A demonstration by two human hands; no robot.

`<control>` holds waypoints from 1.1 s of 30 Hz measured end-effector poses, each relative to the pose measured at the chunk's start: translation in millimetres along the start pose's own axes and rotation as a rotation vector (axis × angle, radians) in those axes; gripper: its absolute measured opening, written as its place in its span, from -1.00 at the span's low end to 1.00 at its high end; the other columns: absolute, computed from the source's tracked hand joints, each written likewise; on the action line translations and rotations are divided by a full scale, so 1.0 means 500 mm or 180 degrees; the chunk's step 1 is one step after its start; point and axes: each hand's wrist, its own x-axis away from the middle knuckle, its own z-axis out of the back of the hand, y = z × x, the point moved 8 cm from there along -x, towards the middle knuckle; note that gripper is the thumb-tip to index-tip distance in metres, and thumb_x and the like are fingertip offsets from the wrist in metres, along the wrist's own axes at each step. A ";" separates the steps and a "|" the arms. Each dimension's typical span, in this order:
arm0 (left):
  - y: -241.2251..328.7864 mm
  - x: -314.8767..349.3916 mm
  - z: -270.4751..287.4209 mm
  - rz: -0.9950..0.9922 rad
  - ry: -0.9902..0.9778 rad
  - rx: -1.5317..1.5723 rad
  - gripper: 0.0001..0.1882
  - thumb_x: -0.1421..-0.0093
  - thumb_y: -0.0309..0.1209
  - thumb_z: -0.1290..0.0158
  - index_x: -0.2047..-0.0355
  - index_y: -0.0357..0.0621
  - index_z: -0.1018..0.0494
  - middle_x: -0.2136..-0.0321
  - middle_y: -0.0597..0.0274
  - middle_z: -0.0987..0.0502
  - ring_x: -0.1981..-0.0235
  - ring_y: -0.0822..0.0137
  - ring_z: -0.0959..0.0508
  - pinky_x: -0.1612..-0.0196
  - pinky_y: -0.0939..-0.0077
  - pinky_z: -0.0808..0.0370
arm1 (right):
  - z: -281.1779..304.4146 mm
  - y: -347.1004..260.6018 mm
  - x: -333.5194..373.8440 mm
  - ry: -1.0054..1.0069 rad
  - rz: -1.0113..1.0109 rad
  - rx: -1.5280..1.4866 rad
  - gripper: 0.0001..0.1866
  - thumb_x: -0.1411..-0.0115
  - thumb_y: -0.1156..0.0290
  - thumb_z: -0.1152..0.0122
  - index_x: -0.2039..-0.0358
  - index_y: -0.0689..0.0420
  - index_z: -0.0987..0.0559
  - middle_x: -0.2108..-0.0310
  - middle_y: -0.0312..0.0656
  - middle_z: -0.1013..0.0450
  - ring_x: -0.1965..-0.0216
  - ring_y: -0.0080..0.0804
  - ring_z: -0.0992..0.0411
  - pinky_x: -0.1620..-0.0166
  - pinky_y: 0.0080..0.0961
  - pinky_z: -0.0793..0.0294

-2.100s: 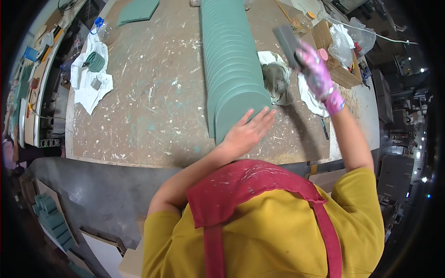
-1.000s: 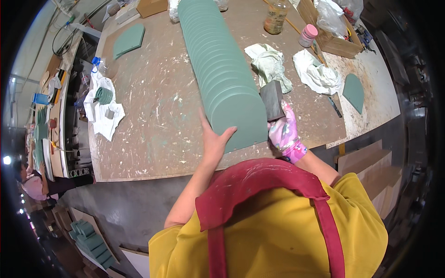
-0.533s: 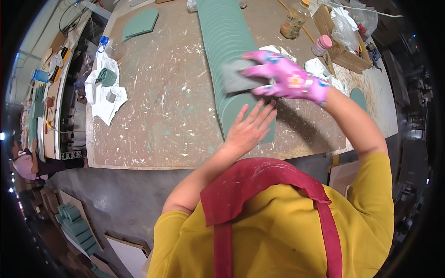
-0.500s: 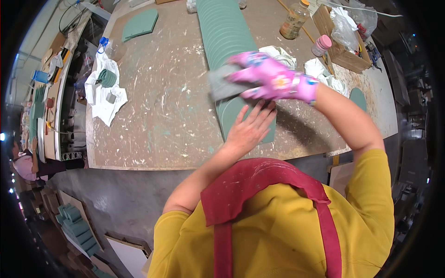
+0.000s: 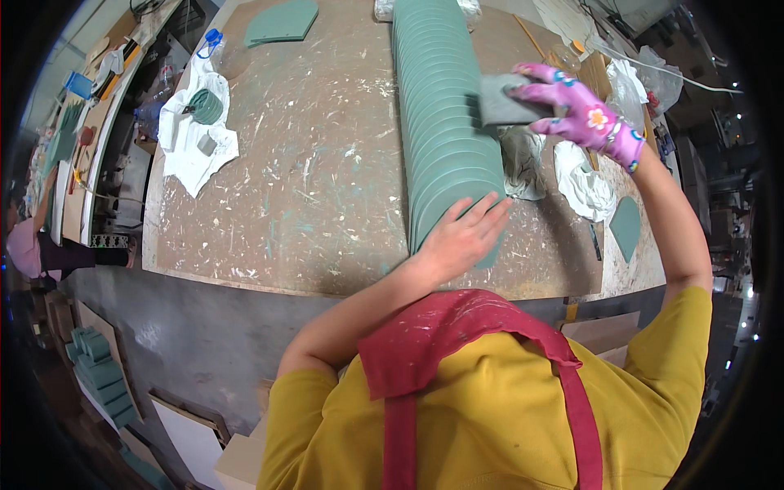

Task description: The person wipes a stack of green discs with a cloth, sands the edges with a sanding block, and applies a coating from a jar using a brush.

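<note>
At centre of frame: a long row of green panels (image 5: 445, 122) stands on edge, running from top centre down to the near table edge.
Left hand (image 5: 461, 237): bare, fingers spread flat against the face of the nearest panel at lower centre, gripping nothing, bracing the row.
Right hand (image 5: 576, 110): in a pink flowered glove at upper right, fingers clenched around a grey sanding block (image 5: 500, 100) that touches the row's right edge.
Worktable (image 5: 310, 180): paint-flecked board; white rag (image 5: 196, 143) at upper left, crumpled cloths (image 5: 584, 175) right of the row, a loose green piece (image 5: 626, 224) at far right.
Judgement on technique: the block looks best kept flat across several edges at once, with even pressure, while the bracing palm stops the panels tipping.
</note>
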 end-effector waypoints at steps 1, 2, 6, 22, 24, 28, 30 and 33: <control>0.002 0.000 0.003 -0.0118 0.0092 -0.0070 -0.46 -0.13 -0.31 0.01 -0.18 0.07 -0.34 -0.33 0.39 -0.16 -0.30 0.34 -0.19 -0.24 0.25 -0.13 | -0.033 -0.021 -0.021 -0.0081 0.0089 -0.0164 -0.35 -0.02 0.11 -0.36 -0.13 0.06 -0.48 -0.26 0.06 -0.17 -0.23 0.06 -0.23 -0.26 -0.20 -0.26; 0.001 -0.004 0.008 -0.0156 0.0107 -0.0087 -0.46 -0.13 -0.31 0.01 -0.18 0.07 -0.34 -0.33 0.39 -0.16 -0.30 0.34 -0.19 -0.24 0.25 -0.13 | -0.065 -0.066 -0.037 -0.0136 0.0198 -0.0257 -0.38 -0.01 0.19 -0.37 -0.12 0.05 -0.49 -0.26 0.05 -0.17 -0.23 0.05 -0.22 -0.24 -0.21 -0.28; 0.006 -0.012 -0.002 -0.0176 0.0063 -0.0008 -0.47 -0.12 -0.34 0.05 -0.16 0.08 -0.36 -0.31 0.38 -0.19 -0.29 0.34 -0.20 -0.23 0.28 -0.14 | -0.159 -0.237 -0.152 -0.0522 0.1146 -0.0340 -0.52 -0.04 0.41 -0.28 -0.04 0.04 -0.52 -0.21 0.05 -0.22 -0.17 0.06 -0.26 -0.19 -0.20 -0.30; 0.005 -0.011 0.013 -0.0170 0.0242 0.0001 -0.49 -0.12 -0.37 0.07 -0.13 0.10 -0.40 -0.28 0.44 -0.25 -0.27 0.37 -0.24 -0.26 0.29 -0.05 | -0.092 -0.091 -0.131 -0.0149 0.0538 -0.0504 -0.42 0.00 0.34 -0.36 -0.10 0.03 -0.49 -0.23 0.04 -0.20 -0.20 0.03 -0.26 -0.25 -0.19 -0.28; 0.006 -0.007 0.005 -0.0106 0.0281 -0.0031 -0.49 -0.11 -0.37 0.07 -0.13 0.12 -0.40 -0.28 0.45 -0.25 -0.27 0.38 -0.23 -0.27 0.28 -0.01 | -0.137 -0.180 -0.193 -0.0526 0.1079 -0.0257 -0.48 -0.04 0.42 -0.30 -0.08 0.04 -0.50 -0.21 0.06 -0.22 -0.14 0.07 -0.31 -0.19 -0.23 -0.33; -0.003 0.002 0.002 -0.0033 0.0302 -0.0047 -0.50 -0.12 -0.37 0.07 -0.12 0.12 -0.41 -0.27 0.47 -0.27 -0.29 0.42 -0.22 -0.30 0.29 0.04 | -0.129 -0.177 -0.207 -0.0535 0.1121 -0.0277 -0.59 -0.07 0.42 -0.27 0.02 0.07 -0.54 0.01 0.01 -0.35 0.00 -0.03 -0.40 -0.04 -0.25 -0.44; -0.004 0.000 0.007 -0.0040 0.0344 -0.0042 -0.51 -0.13 -0.37 0.08 -0.12 0.12 -0.41 -0.27 0.47 -0.27 -0.29 0.41 -0.22 -0.30 0.30 0.05 | -0.050 -0.070 -0.146 -0.0428 0.0581 -0.0218 -0.51 -0.03 0.46 -0.30 -0.04 0.04 -0.52 -0.13 0.03 -0.28 -0.12 -0.02 -0.33 -0.15 -0.26 -0.38; 0.004 -0.006 0.016 -0.0029 0.0437 0.0012 -0.52 -0.14 -0.38 0.08 -0.11 0.10 -0.41 -0.27 0.46 -0.26 -0.29 0.40 -0.22 -0.30 0.27 0.02 | 0.039 0.072 -0.041 -0.0584 -0.0393 0.1074 -0.38 0.05 0.55 -0.35 -0.11 0.07 -0.49 -0.20 0.02 -0.25 -0.20 -0.03 -0.26 -0.23 -0.26 -0.30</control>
